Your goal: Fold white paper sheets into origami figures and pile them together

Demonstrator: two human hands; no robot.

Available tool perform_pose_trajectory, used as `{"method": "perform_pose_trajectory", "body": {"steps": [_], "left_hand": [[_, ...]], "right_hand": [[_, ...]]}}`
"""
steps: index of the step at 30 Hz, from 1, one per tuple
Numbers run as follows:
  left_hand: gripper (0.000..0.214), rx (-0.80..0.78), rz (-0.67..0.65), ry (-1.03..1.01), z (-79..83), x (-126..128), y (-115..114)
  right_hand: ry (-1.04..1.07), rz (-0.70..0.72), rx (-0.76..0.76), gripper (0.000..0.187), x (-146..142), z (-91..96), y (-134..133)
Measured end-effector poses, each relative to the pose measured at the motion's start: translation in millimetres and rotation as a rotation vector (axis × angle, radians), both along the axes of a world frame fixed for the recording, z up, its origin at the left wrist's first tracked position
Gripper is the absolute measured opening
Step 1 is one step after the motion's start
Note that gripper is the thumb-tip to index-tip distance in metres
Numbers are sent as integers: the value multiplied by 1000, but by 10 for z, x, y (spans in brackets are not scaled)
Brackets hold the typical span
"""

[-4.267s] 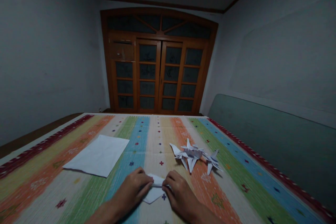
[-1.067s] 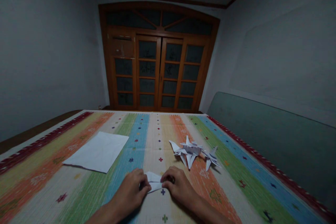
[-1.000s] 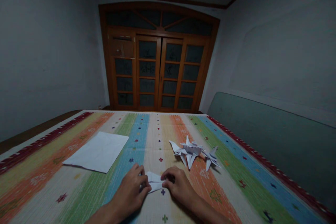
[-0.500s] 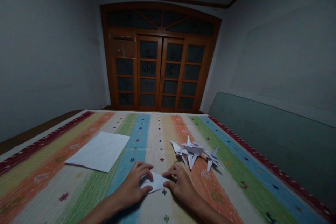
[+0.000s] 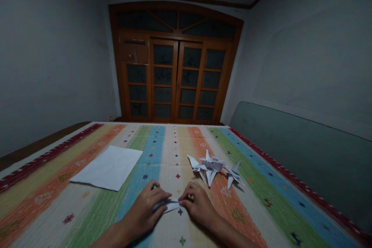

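A small piece of folded white paper (image 5: 171, 206) lies between my hands near the front of the table. My left hand (image 5: 151, 206) grips its left part, thumb at the near edge and fingers over the top, hiding much of it. At the paper's right tip, my right hand (image 5: 197, 204) pinches with thumb and forefinger. Beyond my right hand sits a cluster of folded origami pieces (image 5: 213, 166) with pointed tips. To the left, a white paper sheet (image 5: 109, 167) rests flat.
A striped, multicoloured cloth (image 5: 87, 217) covers the table. Along the right side stands a pale green panel (image 5: 290, 139). Wooden doors with glass panes (image 5: 178, 81) are at the far end, between pale walls.
The folded paper now looks narrower between my hands. My left fingers have come down over it, and my right thumb and forefinger have closed together at its tip.
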State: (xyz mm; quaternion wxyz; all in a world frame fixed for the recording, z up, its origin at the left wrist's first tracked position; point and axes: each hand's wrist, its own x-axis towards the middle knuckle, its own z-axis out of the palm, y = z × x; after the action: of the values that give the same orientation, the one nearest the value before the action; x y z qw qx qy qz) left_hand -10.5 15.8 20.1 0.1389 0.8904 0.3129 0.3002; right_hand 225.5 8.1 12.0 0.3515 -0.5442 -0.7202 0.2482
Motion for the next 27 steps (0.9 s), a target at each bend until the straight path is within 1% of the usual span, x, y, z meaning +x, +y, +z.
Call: {"method": "perform_pose_trajectory", "body": {"steps": [3,6,9,12,15,19,23,27], "left_hand": [[19,43,3,36,-31,7,-13],[18,91,0,80,-24,26,-39],[21,134,-24,166,38,36,-71],[15,112,-49,237,127,24,-92],[13,43,-86,243,191,-2,-81],[18,-1,-102,216,203,-16,-32],[23,-26,-44,248,178,-4,0],[26,-91,26,167,126,0,17]], "right_hand": [[-33,46,42,18,8,-18,-25],[-113,118,147,19,20,-60,-51],[-206,229,271,24,30,-89,-68],[-266,313,333,31,36,-83,-88],[-273,332,336,31,39,-55,-121],[-210,315,293,22,37,-34,-151],[-166,274,259,17,33,-52,-129],[-129,244,212,17,35,-52,-103]]}}
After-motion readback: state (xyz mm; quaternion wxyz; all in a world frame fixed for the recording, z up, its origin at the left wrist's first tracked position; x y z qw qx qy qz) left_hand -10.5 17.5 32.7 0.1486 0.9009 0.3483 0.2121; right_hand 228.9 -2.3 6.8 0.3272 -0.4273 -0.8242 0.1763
